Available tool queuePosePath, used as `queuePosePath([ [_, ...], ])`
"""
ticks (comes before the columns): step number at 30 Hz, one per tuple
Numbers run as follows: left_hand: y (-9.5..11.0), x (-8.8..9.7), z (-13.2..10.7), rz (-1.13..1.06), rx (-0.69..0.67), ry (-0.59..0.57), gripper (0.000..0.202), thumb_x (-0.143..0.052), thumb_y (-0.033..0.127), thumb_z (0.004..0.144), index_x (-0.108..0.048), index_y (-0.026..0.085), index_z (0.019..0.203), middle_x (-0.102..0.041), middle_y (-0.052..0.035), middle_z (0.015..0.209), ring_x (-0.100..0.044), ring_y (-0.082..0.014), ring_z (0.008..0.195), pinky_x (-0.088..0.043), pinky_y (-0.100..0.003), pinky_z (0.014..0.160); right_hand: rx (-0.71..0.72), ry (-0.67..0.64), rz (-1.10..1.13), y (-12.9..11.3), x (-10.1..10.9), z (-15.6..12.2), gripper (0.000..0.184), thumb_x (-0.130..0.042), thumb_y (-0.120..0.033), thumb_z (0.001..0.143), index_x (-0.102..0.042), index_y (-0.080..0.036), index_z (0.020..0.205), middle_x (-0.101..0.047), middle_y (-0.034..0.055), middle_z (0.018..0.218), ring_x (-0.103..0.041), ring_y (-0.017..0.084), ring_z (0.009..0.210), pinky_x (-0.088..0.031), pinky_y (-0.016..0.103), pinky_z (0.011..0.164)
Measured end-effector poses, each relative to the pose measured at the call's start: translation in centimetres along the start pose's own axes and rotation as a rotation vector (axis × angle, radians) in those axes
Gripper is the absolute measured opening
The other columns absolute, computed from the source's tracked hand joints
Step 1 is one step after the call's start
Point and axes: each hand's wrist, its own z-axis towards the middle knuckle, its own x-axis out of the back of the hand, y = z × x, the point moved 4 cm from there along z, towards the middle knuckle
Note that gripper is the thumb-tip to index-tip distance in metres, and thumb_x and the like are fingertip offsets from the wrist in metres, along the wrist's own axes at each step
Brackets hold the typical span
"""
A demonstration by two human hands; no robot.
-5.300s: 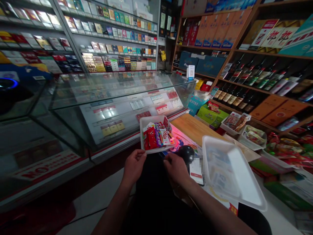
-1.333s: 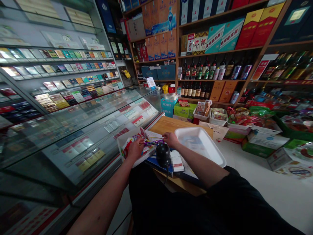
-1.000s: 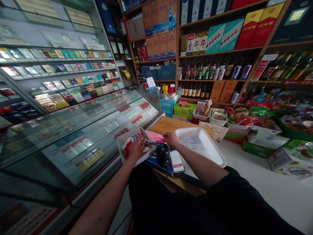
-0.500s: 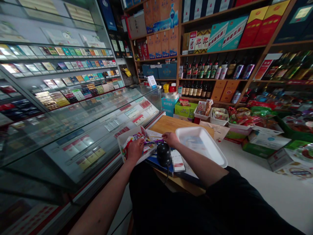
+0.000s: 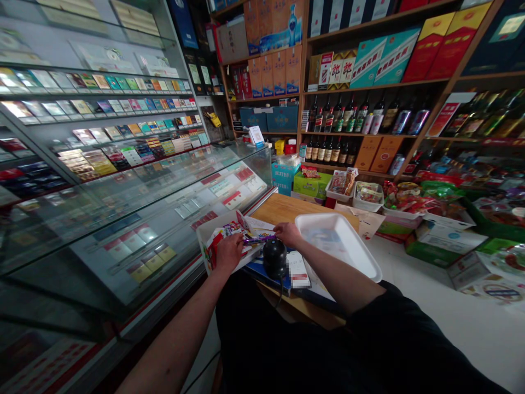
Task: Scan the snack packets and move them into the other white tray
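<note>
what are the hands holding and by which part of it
A thin purple packet, by its ends: the left hand grips one end, the right hand the other.

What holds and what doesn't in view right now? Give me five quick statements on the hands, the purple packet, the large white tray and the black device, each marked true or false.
1. The left hand and right hand both hold a slim purple packet. True.
2. The slim purple packet points straight up. False: it lies roughly level between the two hands.
3. A large white tray is on the right hand's side of a black device. True.
4. The black device sits inside the large white tray. False: it is outside it.
5. The left hand is over the large white tray. False: it is at a smaller white bin.
</note>
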Motion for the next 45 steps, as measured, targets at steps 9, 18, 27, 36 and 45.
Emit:
queuePosePath([
  [9, 2.1, 1.8, 1.6, -0.055, -0.029, 0.04, 0.021, -0.055, 0.025, 0.094, -0.071, 0.022, 0.107, -0.077, -0.0072, 0.106, -0.069, -0.0236, 0.103, -0.048, -0.035, 0.096, -0.01, 0.054, 0.032, -1.1, 3.2, -0.3, 0.03, -0.068, -0.007, 0.079, -0.078, -0.022, 0.103, -0.08, 0.0003, 0.094, -0.074, 0.016, 0.093, -0.053, 0.021, 0.084],
  [18, 8.1, 2.2, 1.5, -0.226, -0.087, 0.091, 0.022, -0.061, 0.021, 0.09, -0.071, 0.02, 0.11, -0.078, -0.0072, 0.101, -0.07, -0.0247, 0.1, -0.05, -0.038, 0.097, -0.041, 0.202, 0.143, 2.2, 8.6, -2.8, 0.029, -0.067, -0.009, 0.08, -0.076, -0.02, 0.105, -0.08, 0.0021, 0.093, -0.074, 0.015, 0.086, -0.053, 0.023, 0.08],
  [27, 17.6, -0.5, -1.8, -0.317, -0.206, -0.025, 0.019, -0.063, 0.021, 0.092, -0.071, 0.024, 0.109, -0.077, -0.0052, 0.104, -0.067, -0.0232, 0.103, -0.049, -0.038, 0.098, -0.152, 0.336, 0.287, 10.8, 12.6, -11.1, 0.029, -0.063, -0.019, 0.08, -0.073, -0.016, 0.108, -0.079, 0.0052, 0.091, -0.073, 0.017, 0.08, -0.054, 0.027, 0.074],
  [36, 22.2, -6.1, -4.8, -0.192, -0.248, -0.258, 0.024, -0.064, 0.019, 0.09, -0.072, 0.024, 0.112, -0.073, -0.0093, 0.098, -0.066, -0.0234, 0.099, -0.048, -0.036, 0.091, -0.211, 0.352, -0.223, 13.9, 13.9, -18.9, 0.029, -0.058, -0.02, 0.087, -0.073, -0.021, 0.112, -0.079, 0.0036, 0.102, -0.072, 0.022, 0.098, -0.051, 0.034, 0.09],
  [45, 24.6, -7.5, -5.9, -0.029, -0.391, -0.289, 0.018, -0.054, 0.018, 0.094, -0.071, 0.019, 0.102, -0.069, -0.0124, 0.094, -0.065, -0.026, 0.096, -0.046, -0.041, 0.092, -0.15, 0.386, -0.379, 15.9, 12.8, -21.4, 0.029, -0.053, -0.017, 0.089, -0.073, -0.018, 0.11, -0.076, 0.0086, 0.104, -0.068, 0.023, 0.101, -0.049, 0.035, 0.096],
])
